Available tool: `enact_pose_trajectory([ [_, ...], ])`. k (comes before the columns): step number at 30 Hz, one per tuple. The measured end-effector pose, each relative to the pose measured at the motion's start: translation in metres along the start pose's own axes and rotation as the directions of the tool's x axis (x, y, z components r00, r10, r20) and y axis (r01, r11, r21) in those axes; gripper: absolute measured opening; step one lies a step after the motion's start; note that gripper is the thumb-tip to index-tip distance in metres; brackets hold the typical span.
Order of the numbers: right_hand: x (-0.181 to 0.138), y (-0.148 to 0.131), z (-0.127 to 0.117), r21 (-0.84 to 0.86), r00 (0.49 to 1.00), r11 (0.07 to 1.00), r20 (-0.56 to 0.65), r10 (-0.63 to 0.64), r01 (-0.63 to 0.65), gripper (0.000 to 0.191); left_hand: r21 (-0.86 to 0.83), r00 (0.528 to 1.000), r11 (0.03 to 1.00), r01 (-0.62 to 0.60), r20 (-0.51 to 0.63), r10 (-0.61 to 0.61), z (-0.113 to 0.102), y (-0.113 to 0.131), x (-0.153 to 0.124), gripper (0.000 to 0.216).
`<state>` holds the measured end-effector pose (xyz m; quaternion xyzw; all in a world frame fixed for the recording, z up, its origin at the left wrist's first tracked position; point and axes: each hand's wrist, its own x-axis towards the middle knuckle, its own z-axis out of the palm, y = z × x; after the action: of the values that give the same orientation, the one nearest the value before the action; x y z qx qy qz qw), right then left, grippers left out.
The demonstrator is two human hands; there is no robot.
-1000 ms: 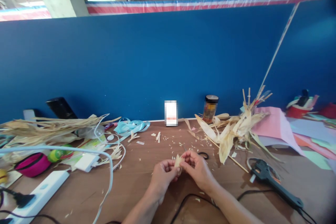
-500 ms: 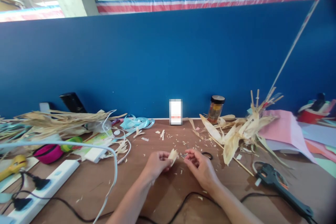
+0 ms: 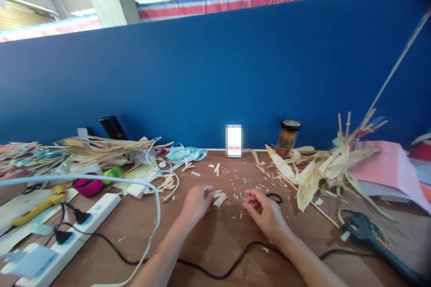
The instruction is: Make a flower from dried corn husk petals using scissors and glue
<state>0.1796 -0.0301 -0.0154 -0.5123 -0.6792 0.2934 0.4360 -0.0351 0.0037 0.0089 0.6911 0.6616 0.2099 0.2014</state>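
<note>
Left of centre, my left hand is loosely curled, with its thumb and forefinger slightly apart. Right by its fingertips, a small fan of pale, dry corn husk strips appears to lie on the brown table. My right hand hovers to the right of the strips, its fingers half bent and nothing visibly gripped. Just behind it shows a black loop, seemingly a scissors handle; the rest is mostly hidden by the hand. Small husk scraps are scattered between and beyond both hands.
On the left are a white power strip, a yellow glue gun, husk bundles and blue ribbon. A lidded jar, husk leaves and a dark glue gun are on the right. A black cable crosses in front.
My left hand has let go of the husk piece, which now lies fanned out beside its fingertips. My right hand has barely moved. The view has swung slightly left.
</note>
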Motion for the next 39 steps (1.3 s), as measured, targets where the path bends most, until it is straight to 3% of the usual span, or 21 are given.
enact_pose_trajectory([
  [2,0.0,-0.001,0.0,-0.009,1.0,1.0,0.0,0.005,-0.005,0.024,0.076,0.995,0.995,-0.064,-0.071,0.07,0.002,0.001,-0.006,0.032],
  [5,0.0,-0.001,0.0,-0.023,1.0,1.0,0.009,0.007,-0.007,0.025,0.18,0.984,0.968,-0.173,-0.015,0.178,0.009,0.006,-0.013,0.03],
  [8,0.0,0.0,0.0,-0.026,1.0,1.0,0.016,0.007,-0.006,0.025,0.225,0.978,0.952,-0.205,0.002,0.21,0.013,0.01,-0.014,0.026],
  [13,0.0,-0.001,-0.001,-0.017,1.0,1.0,0.027,0.008,-0.007,0.024,0.21,0.978,0.963,-0.17,-0.087,0.191,0.005,0.004,-0.002,0.029],
  [19,0.0,0.0,-0.001,-0.043,1.0,0.999,0.027,0.001,0.0,0.025,0.322,0.954,0.939,-0.123,-0.223,0.201,-0.008,-0.016,0.009,0.032],
  [24,0.0,0.001,0.0,-0.058,0.999,0.998,0.037,0.001,0.002,0.026,0.392,0.925,0.92,0.032,-0.36,0.121,-0.02,-0.033,0.015,0.044],
  [32,0.0,0.0,0.0,-0.052,0.999,0.999,0.036,0.002,0.0,0.027,0.459,0.946,0.867,0.194,-0.32,-0.042,-0.026,-0.051,0.017,0.059],
  [39,0.0,0.0,0.0,-0.045,0.999,0.999,0.049,0.008,-0.006,0.027,0.493,0.942,0.846,0.201,-0.335,-0.028,-0.014,-0.054,0.016,0.058],
])
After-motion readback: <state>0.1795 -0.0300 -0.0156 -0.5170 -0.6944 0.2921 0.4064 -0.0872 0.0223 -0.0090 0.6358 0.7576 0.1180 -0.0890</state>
